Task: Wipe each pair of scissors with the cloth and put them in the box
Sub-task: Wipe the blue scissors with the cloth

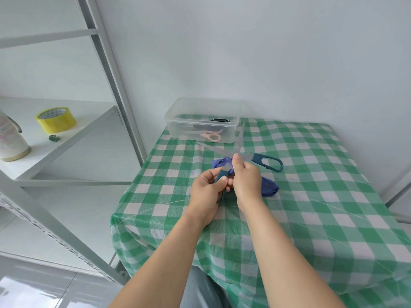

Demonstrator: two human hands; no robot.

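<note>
Large scissors with dark teal handles (268, 162) are spread wide open above the table, their two steel blades pointing toward the box. My left hand (205, 192) grips the lower teal handle. My right hand (246, 181) pinches the scissors at the pivot, thumb on the blade. A blue cloth (269, 187) lies crumpled on the table under and behind my hands; part of it shows left of my right thumb. The clear plastic box (201, 107) stands at the table's far left corner and holds pink-handled scissors (211, 136) and dark ones.
The table wears a green and white checked cover (311, 196). A white metal shelf unit (66, 134) stands to the left with a yellow tape roll (56, 120), a mug (11, 143) and a small green item. White walls close in behind and at the right.
</note>
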